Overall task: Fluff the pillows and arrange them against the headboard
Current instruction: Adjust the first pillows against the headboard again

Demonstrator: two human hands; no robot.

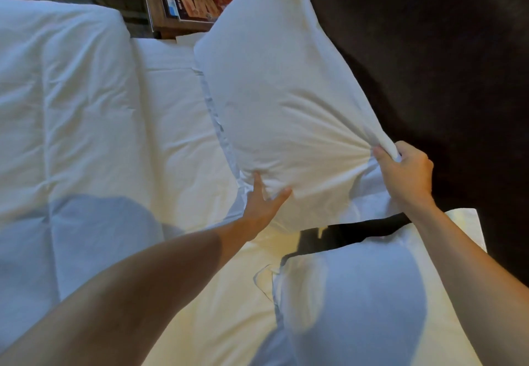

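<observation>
A large white pillow (274,85) leans against the dark headboard (429,51) at the upper middle. My right hand (406,176) grips its near right corner, with the fabric bunched in my fingers. My left hand (263,205) presses the pillow's near edge with spread, straight fingers. A second white pillow (372,294) lies closer to me at the lower right, partly under my right forearm.
A white duvet (71,108) covers the bed on the left, and the white sheet (177,108) shows beside the pillow. A wooden nightstand (160,8) with a box and books stands beyond the bed at the top.
</observation>
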